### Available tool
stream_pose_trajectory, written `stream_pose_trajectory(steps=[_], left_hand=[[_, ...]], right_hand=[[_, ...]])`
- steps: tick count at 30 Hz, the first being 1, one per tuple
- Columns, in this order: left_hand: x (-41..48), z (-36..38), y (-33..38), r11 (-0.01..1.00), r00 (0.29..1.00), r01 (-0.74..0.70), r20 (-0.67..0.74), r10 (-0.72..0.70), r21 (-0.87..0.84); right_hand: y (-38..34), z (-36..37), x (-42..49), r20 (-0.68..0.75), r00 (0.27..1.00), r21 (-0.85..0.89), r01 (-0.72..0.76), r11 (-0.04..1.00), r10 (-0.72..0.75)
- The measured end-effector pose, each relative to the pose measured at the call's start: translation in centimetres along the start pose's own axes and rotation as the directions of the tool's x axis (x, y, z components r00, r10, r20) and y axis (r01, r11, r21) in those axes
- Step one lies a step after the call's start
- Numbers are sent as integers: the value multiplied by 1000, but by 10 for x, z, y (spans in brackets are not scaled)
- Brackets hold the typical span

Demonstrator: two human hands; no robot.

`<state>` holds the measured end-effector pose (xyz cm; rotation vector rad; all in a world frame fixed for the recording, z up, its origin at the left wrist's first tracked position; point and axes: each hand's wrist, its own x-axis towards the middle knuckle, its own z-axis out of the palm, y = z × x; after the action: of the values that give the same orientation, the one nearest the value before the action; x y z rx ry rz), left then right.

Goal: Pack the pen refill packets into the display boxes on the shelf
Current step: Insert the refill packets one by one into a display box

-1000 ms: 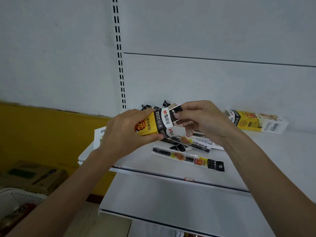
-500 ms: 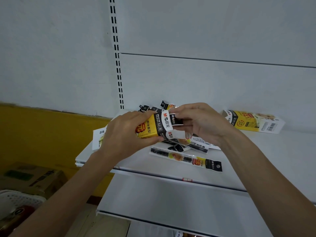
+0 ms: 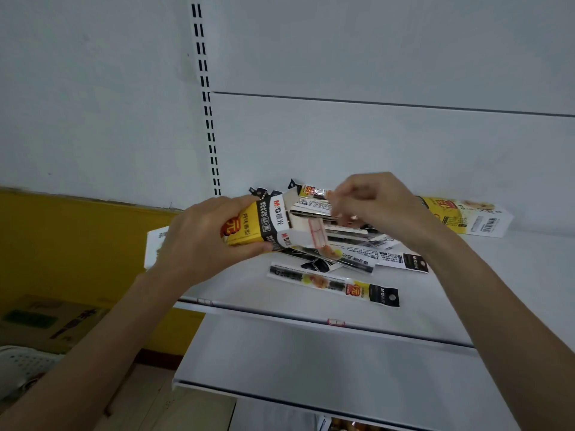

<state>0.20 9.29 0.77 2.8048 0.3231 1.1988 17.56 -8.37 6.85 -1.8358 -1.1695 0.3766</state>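
Observation:
My left hand (image 3: 202, 234) grips a yellow, black and white display box (image 3: 264, 225) held on its side above the white shelf (image 3: 466, 306). The box's end flaps hang open towards the right. My right hand (image 3: 379, 206) is at that open end, fingers pinched on a refill packet (image 3: 311, 192) whose top sticks out of the box. Several loose refill packets (image 3: 357, 256) lie in a pile on the shelf under my hands. One long packet (image 3: 336, 284) lies alone nearer the front edge.
A second yellow display box (image 3: 466, 216) lies flat at the back right of the shelf. A white box (image 3: 154, 244) sits at the shelf's left end. A lower shelf (image 3: 311, 368) juts out below. Cardboard boxes (image 3: 46, 321) and a white basket (image 3: 21, 365) stand at lower left.
The box's end flaps have swung open. My right hand has lifted from the flap to the open end and now pinches a packet there. The left hand holds steady.

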Motion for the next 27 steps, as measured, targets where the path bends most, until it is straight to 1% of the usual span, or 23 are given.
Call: stream_pose_trajectory(steps=[1,2,3,4,5,6,8,11,15,17,19,21,22,23,25,26,27], left_hand=[[-2,-1,-4,1000,1000,-12,13,12,13],[-4,-2,-7,999,999,-27,22,26,26],[-5,-3,-9,999,999,-38,24,37,36],[-5,-4,-11,998,999,-44,23,43,40],[-6,-5,-12,998,999,-48,19,48,39],[-6,-6,-13,998,999,-52,11,52,37],[-7,-8,-15,998,998,-51,-22,52,29],[-8,-15,-17,999,996,-21,-87,18,-31],[-8,-24,-17,995,988,28,-147,-42,-93],[-9,-27,-17,991,986,28,-157,-48,-129],[-10,-28,-17,985,982,8,-183,-40,-170],[-13,-30,-16,977,978,-17,-208,-28,-211],[-15,-31,-16,974,976,-31,-218,-19,-226],[-17,-31,-17,970,973,-47,-229,-9,-238],[-22,-30,-19,962,969,-63,-247,-5,-267],[-23,-30,-20,957,968,-56,-251,-18,-285],[-25,-30,-20,952,967,-46,-253,-34,-303]], right_hand=[[9,-1,-2,59,998,-158,0,987,9],[17,1,-5,169,984,-293,-5,956,57],[27,6,-8,277,953,-393,-5,920,124],[35,11,-10,349,922,-447,5,894,170],[41,16,-12,379,909,-464,23,886,174],[44,20,-12,383,911,-455,43,890,152],[47,21,-11,377,918,-432,56,900,124],[47,14,-9,353,930,-445,70,893,103],[48,7,-3,201,980,-343,68,937,3],[46,5,-1,136,991,-294,55,954,-15],[40,4,-2,163,987,-291,60,955,-12],[35,4,-4,210,977,-324,97,941,-29],[34,5,-4,187,982,-314,95,945,-36],[33,4,-2,138,990,-266,61,962,-25],[31,3,2,61,995,-60,-74,995,77],[29,2,3,60,989,56,-136,989,132],[30,0,6,65,985,105,-166,981,159]])
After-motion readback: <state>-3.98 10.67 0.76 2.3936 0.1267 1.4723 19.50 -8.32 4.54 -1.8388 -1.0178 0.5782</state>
